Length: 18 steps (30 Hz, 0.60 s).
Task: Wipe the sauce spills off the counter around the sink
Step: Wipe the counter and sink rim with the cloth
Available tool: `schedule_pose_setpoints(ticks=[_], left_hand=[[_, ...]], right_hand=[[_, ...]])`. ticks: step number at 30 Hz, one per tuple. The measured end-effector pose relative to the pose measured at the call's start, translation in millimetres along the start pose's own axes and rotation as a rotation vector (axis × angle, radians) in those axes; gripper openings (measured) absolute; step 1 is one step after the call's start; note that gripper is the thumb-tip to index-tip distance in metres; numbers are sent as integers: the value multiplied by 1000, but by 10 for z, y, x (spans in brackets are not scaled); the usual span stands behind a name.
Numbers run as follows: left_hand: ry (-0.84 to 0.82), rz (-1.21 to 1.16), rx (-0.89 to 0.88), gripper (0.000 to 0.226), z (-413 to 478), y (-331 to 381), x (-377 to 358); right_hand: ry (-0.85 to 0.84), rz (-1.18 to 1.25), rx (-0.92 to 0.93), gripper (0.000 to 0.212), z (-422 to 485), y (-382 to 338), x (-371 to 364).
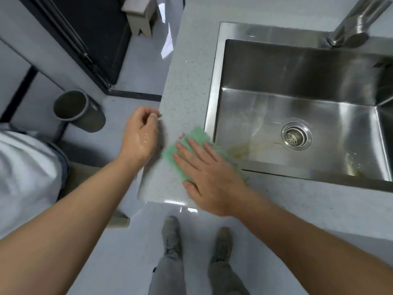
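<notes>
A green cloth (196,136) lies on the pale speckled counter (187,88) at the sink's near left corner. My right hand (210,175) presses flat on the cloth, fingers spread. My left hand (140,134) hovers at the counter's left edge, fingers loosely curled and holding nothing, its skin wet. The steel sink (214,81) has yellowish sauce smears (240,151) on its floor near the drain (296,136). No sauce shows on the bare counter around the cloth.
A steel tap (348,33) rises at the sink's far right. Left of the counter, on the floor, are a grey cylindrical bin (78,111) and a dark door frame (89,39). My feet (172,235) stand below the counter's near corner.
</notes>
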<state>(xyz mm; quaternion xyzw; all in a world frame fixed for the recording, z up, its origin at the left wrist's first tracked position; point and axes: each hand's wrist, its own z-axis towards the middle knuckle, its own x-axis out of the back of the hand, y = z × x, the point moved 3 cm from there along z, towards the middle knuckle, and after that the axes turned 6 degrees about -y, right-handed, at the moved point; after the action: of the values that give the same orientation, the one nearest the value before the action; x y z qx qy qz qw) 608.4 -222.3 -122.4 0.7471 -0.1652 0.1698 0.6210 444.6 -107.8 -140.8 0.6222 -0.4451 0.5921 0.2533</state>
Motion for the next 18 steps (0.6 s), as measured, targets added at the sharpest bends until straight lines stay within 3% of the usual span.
schedule_pose_setpoints(ticks=[4, 6, 14, 16, 18], left_hand=[[-39, -149, 75, 21, 225, -28, 58], [-78, -194, 125, 21, 367, -66, 61], [-248, -193, 164, 31, 830, -35, -17], [-281, -191, 173, 31, 894, -32, -19], [-309, -200, 175, 31, 965, -27, 2]], right_hand=[[2, 47, -269, 74, 608, 422, 206], [-13, 25, -308, 72, 711, 412, 211], [-178, -27, 213, 64, -116, -485, 89], [-196, -35, 208, 62, 51, -411, 109], [-169, -50, 52, 61, 444, -216, 168]])
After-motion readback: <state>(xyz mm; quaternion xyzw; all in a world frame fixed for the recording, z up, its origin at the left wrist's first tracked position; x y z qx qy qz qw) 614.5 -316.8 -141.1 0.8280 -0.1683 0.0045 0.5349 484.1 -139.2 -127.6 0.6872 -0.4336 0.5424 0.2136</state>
